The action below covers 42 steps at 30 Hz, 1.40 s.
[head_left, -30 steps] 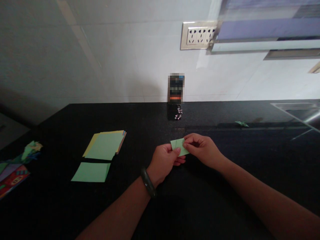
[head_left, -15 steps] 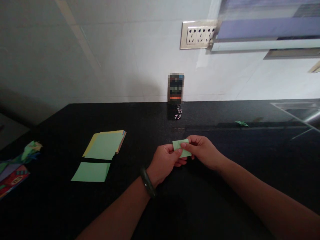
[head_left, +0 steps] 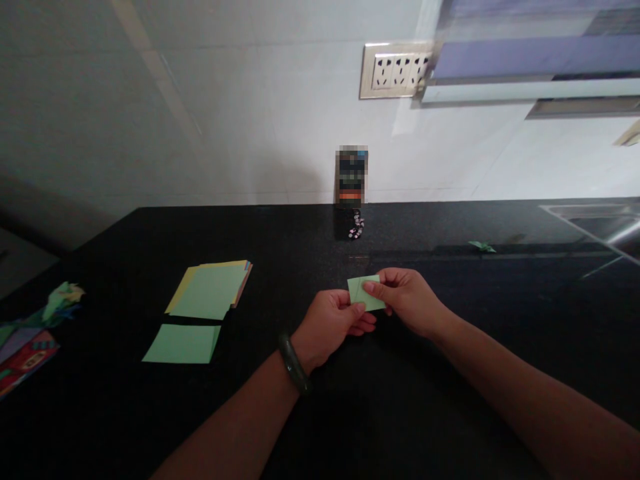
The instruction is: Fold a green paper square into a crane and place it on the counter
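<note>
A small folded piece of green paper [head_left: 357, 291] is held up over the black countertop between both hands. My left hand [head_left: 334, 320] pinches its lower left edge, thumb on top and fingers beneath. On the right edge, my right hand [head_left: 407, 298] grips it with the thumb lying across its face. A slanted crease shows on the paper's left part. To the left lie a folded green sheet [head_left: 180, 345] and, behind it, a stack of coloured paper [head_left: 207, 291] with a green sheet on top.
A phone-like object [head_left: 352, 177], blurred out, leans on the wall with a beaded strap [head_left: 357, 225] before it. A small green folded paper piece [head_left: 483, 247] lies at the back right. Crumpled coloured paper [head_left: 64, 301] and a red packet [head_left: 33, 360] are far left.
The folded green paper has tilted slightly and shifted a little up and right in my fingers. More of its creased left face shows now. Both hands keep their hold.
</note>
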Available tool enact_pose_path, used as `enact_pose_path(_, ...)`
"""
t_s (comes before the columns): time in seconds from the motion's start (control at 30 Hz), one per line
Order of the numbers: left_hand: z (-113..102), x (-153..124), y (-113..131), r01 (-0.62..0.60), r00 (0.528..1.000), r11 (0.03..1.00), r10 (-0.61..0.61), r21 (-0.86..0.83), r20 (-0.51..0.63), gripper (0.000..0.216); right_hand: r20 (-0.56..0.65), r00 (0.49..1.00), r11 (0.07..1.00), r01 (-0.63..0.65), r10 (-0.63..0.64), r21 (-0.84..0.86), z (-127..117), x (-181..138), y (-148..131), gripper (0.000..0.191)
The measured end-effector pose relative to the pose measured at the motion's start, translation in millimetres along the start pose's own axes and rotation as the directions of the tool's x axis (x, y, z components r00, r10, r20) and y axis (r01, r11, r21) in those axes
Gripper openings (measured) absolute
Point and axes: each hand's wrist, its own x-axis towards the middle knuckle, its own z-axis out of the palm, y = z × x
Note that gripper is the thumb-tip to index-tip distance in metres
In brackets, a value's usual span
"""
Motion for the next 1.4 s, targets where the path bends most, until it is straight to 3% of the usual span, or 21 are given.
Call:
enact_pose_path(0.07, -2.3, -1.5, 1.1, 0.007, 0.997, 0.999, -0.004, -0.041, 0.076, 0.008, -0.017, 1.0, 1.0, 0.014, -0.014, 0.001, -3.1, 1.9, 0.0, 0.032)
enact_pose_path(0.17, -5.6, -2.3, 1.5, 0.006, 0.983, 0.998, 0.006, -0.063, 0.183, 0.023, -0.052, 0.998, 0.999, 0.046, -0.045, 0.014, -6.7, 4.1, 1.4, 0.033)
enact_pose_path(0.33, -3.9, 0.9, 1.6, -0.009, 1.0, 0.998, 0.009, 0.063, -0.008, 0.012, 0.038, 0.999, 0.999, 0.03, -0.029, -0.027, -3.1, 2.0, 3.7, 0.032)
enact_pose_path(0.43, -1.5, 1.2, 2.6, -0.026, 0.998, 0.996, 0.031, 0.08, -0.058, 0.01, 0.077, 0.997, 0.999, 0.026, -0.029, 0.032, 0.2, -0.9, 3.6, 0.034)
enact_pose_path(0.6, -0.5, -1.6, 4.7, -0.091, 0.992, 0.992, 0.097, 0.086, -0.077, 0.014, 0.177, 0.984, 0.998, 0.021, -0.033, 0.065, 4.1, -4.0, 2.3, 0.034)
enact_pose_path(0.8, -0.3, -2.6, 3.7, -0.103, 0.993, 0.993, 0.107, 0.061, -0.058, 0.009, 0.092, 0.995, 0.998, 0.033, -0.037, 0.045, 0.6, -0.1, 3.5, 0.048)
enact_pose_path(0.93, -0.8, -0.2, 0.3, -0.119, 0.991, 0.99, 0.123, 0.076, -0.05, 0.01, 0.127, 0.965, 0.971, 0.235, -0.228, -0.041, -8.2, -0.8, 1.1, 0.029)
enact_pose_path(1.0, -1.6, 1.4, -0.1, -0.118, 0.986, 0.991, 0.123, 0.055, -0.108, 0.016, 0.03, 0.904, 0.887, 0.424, -0.426, -0.182, -12.8, -3.6, 0.4, 0.017)
enact_pose_path(1.07, -2.9, 2.6, 1.3, -0.08, 0.986, 0.996, 0.074, -0.034, -0.152, 0.028, -0.065, 0.735, 0.687, 0.595, -0.675, -0.417, -17.2, -6.7, 1.6, 0.01)
enact_pose_path(1.13, -4.7, 3.3, 3.7, -0.026, 0.994, 0.982, 0.005, -0.188, -0.109, 0.043, 0.043, 0.549, 0.419, 0.684, -0.834, -0.597, -20.8, -8.9, 4.8, 0.013)
enact_pose_path(1.2, -6.9, 3.6, 6.0, 0.019, 1.0, 0.941, -0.024, -0.337, -0.009, 0.053, 0.24, 0.453, 0.214, 0.742, -0.858, -0.635, -22.8, -9.3, 8.8, 0.018)
enact_pose_path(1.3, -10.7, 4.2, 6.8, 0.009, 0.999, 0.894, 0.012, -0.449, 0.044, 0.036, 0.418, 0.4, 0.091, 0.802, -0.816, -0.59, -21.9, -7.7, 12.5, 0.023)
enact_pose_path(1.4, -13.2, 5.5, 4.7, -0.039, 0.999, 0.883, 0.037, -0.468, -0.013, 0.008, 0.459, 0.418, 0.084, 0.804, -0.784, -0.589, -18.2, -6.2, 11.6, 0.024)
